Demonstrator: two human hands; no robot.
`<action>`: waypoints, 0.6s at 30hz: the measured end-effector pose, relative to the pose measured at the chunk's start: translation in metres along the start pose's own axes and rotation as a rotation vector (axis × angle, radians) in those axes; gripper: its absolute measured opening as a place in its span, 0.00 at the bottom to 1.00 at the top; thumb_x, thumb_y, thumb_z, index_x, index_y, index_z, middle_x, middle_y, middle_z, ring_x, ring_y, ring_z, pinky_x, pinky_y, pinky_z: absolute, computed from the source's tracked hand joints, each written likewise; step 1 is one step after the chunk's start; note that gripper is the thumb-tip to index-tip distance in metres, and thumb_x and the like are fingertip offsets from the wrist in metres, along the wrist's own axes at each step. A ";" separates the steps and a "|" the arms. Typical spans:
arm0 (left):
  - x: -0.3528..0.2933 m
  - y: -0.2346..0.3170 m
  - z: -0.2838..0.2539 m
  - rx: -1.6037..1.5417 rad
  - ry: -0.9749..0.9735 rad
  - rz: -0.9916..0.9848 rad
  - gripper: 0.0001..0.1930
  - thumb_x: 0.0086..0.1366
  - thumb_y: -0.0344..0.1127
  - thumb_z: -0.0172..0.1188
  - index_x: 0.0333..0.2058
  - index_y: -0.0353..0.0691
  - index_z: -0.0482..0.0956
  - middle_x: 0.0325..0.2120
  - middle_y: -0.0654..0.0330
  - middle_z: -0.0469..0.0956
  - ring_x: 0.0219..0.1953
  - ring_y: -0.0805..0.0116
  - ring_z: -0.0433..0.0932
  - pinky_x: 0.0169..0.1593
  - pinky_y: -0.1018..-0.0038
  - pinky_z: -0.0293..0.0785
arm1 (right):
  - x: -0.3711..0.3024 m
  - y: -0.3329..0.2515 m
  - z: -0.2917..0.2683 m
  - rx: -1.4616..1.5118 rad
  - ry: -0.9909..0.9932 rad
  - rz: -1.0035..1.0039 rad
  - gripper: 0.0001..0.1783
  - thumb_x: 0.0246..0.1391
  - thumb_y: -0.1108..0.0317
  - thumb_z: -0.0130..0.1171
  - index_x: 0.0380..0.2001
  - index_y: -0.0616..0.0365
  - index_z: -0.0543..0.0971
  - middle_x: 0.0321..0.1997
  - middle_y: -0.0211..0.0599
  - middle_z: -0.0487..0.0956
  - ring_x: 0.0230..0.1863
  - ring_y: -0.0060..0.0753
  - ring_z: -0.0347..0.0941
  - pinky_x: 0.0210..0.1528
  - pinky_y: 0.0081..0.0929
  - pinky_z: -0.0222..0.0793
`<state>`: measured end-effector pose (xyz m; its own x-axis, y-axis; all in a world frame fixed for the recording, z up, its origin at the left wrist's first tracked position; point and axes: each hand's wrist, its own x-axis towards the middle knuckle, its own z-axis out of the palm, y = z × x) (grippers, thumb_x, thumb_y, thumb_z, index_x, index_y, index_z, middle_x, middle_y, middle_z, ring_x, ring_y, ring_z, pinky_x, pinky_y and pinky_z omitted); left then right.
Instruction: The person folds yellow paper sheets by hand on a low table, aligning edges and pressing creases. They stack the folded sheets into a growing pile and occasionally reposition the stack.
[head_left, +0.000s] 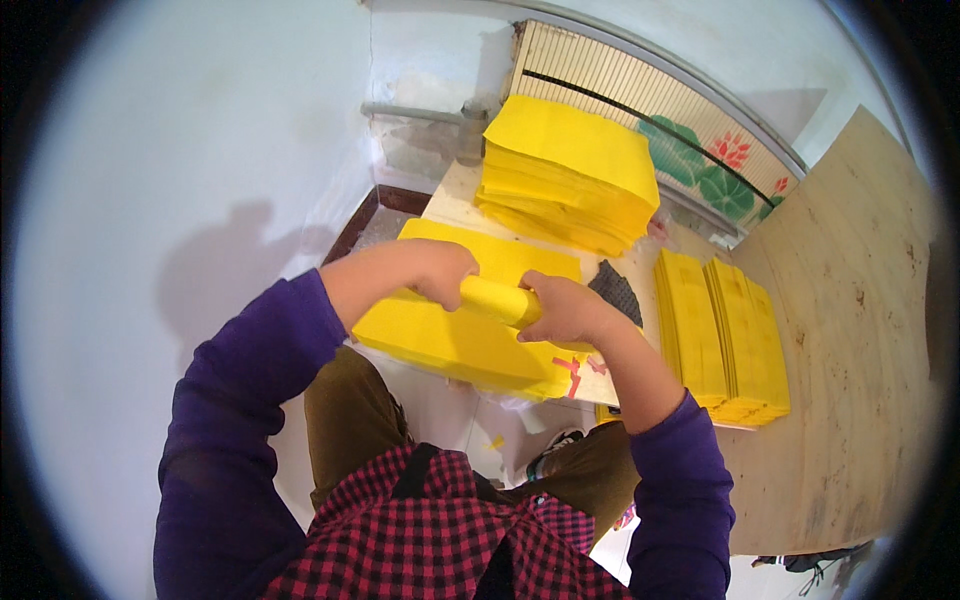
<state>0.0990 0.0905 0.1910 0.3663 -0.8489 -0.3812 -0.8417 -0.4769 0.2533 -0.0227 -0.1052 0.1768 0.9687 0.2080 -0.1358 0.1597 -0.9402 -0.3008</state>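
My left hand point(445, 272) and my right hand point(562, 306) both grip a bent-over fold of yellow sheet point(495, 298), which looks like thick paper or felt. The left fingers curl round one end of the fold, and the right thumb and fingers close on the other. Beneath it, a stack of the same yellow sheets point(440, 345) lies flat on the pale work table point(455, 195). Whether the fold is one sheet or several I cannot tell. Just beyond my right hand rests a crumpled dark grey cloth point(616, 288).
A tall pile of yellow sheets point(570, 160) stands at the back of the table. On the right are narrow folded yellow bundles point(690, 325), beside a large wooden board point(840, 310). Red tape strips point(570, 372) mark the near corner. A slatted panel with painted flowers point(640, 90) lines the back wall.
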 end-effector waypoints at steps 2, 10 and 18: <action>-0.002 -0.008 -0.006 -0.194 -0.144 0.053 0.18 0.47 0.33 0.62 0.40 0.39 0.78 0.35 0.50 0.80 0.42 0.51 0.78 0.44 0.63 0.73 | -0.003 -0.009 0.004 -0.167 0.029 0.075 0.34 0.37 0.60 0.69 0.50 0.59 0.74 0.43 0.52 0.80 0.46 0.52 0.75 0.49 0.38 0.71; -0.008 0.022 0.016 0.286 0.406 0.088 0.16 0.48 0.34 0.60 0.38 0.37 0.78 0.34 0.49 0.80 0.41 0.52 0.79 0.45 0.63 0.74 | -0.004 0.016 -0.017 0.358 -0.286 0.012 0.25 0.38 0.66 0.67 0.43 0.60 0.74 0.40 0.51 0.79 0.45 0.50 0.75 0.47 0.37 0.70; -0.004 -0.002 0.002 -0.174 -0.011 0.088 0.15 0.48 0.33 0.63 0.36 0.37 0.77 0.32 0.49 0.80 0.40 0.49 0.78 0.42 0.60 0.74 | -0.016 -0.007 -0.001 -0.221 0.130 0.124 0.24 0.38 0.64 0.63 0.41 0.63 0.75 0.41 0.54 0.78 0.45 0.54 0.75 0.47 0.38 0.71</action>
<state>0.0981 0.0957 0.1900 0.2895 -0.8869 -0.3600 -0.7885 -0.4342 0.4356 -0.0392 -0.1028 0.1823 0.9974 0.0644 -0.0319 0.0618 -0.9953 -0.0746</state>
